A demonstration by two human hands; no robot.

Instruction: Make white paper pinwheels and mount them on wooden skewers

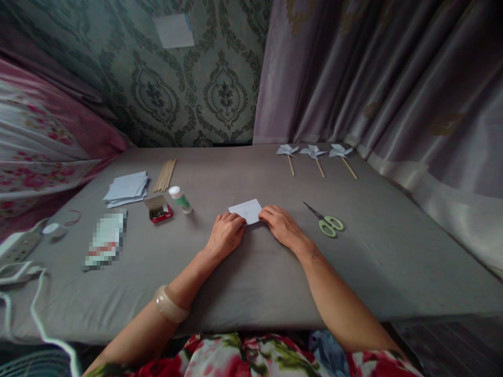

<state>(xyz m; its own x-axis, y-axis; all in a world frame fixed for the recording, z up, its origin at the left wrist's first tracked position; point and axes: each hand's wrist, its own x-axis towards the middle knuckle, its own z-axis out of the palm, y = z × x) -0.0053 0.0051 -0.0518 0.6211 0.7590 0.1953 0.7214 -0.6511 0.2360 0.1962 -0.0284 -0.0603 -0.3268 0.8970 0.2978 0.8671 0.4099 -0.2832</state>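
Observation:
A small white piece of paper (247, 210) lies on the grey cloth in front of me. My left hand (228, 233) has its fingers closed on the paper's near left edge. At the right corner, my right hand (282, 225) pinches the same piece with curled fingers. The fingertips hide part of its near edge. To the right of my right hand lie scissors (329, 224) with light green handles. A glue stick (181, 200) with a white cap stands upright to the left of my left hand.
Three paper pinwheels (313, 152) on sticks lie at the back right. At the left are a stack of white paper (126, 187), several wooden sticks (165, 175), an open small red box (159, 210), a blurred packet (106, 238) and a power strip (18, 248) with white cables.

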